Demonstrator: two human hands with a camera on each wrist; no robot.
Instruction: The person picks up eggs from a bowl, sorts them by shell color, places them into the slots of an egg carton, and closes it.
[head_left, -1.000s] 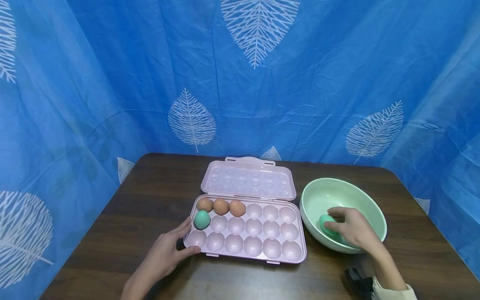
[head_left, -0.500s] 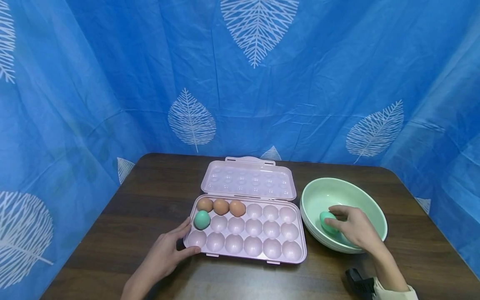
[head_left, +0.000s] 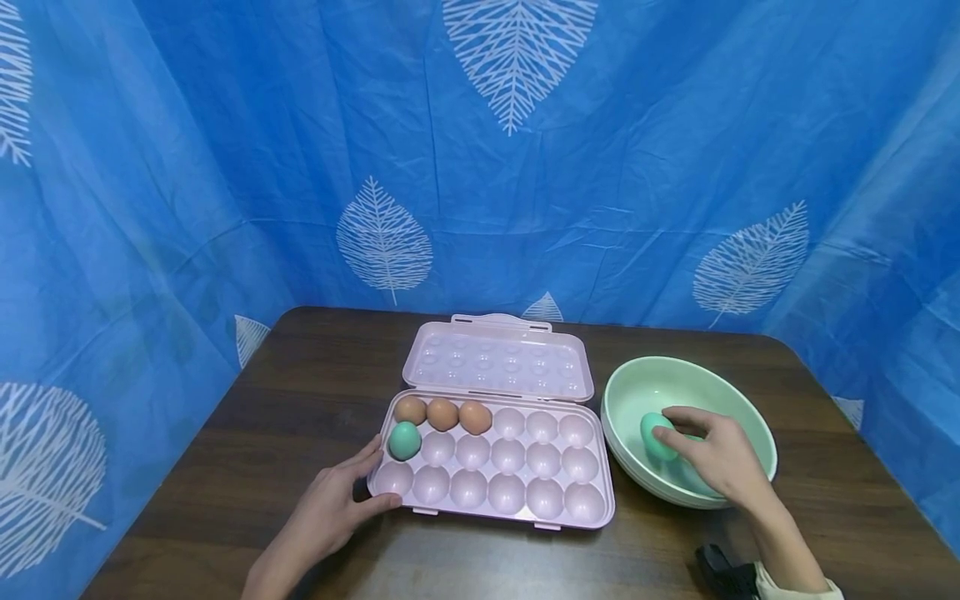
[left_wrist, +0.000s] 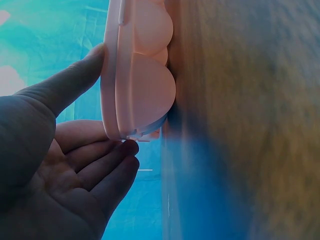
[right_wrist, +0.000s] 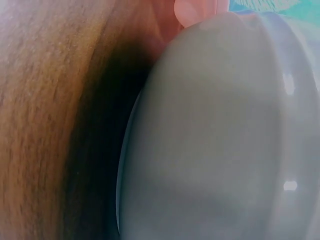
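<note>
A pink egg box (head_left: 491, 521) lies unfolded on the table. Three brown eggs (head_left: 442, 413) sit at the left of its back row, with one green egg (head_left: 404, 440) in front of the leftmost. My left hand (head_left: 330, 504) holds the box by its front left corner; in the left wrist view, the thumb meets the rim (left_wrist: 111, 90) and the fingers lie at the corner. Inside the light green bowl (head_left: 630, 383), my right hand (head_left: 716, 454) pinches another green egg (head_left: 657, 436) between thumb and fingers. More green shows behind that hand, mostly hidden.
The box's lid (head_left: 498, 362) lies folded back behind it. On the right, the bowl stands close beside the box; its outer wall (right_wrist: 210, 130) fills the right wrist view. A blue leaf-print curtain (head_left: 480, 208) hangs behind the dark wooden table (head_left: 315, 375).
My right hand has raised the green egg slightly inside the bowl and shifted a little to the right. The left hand and the egg box have stayed put.
</note>
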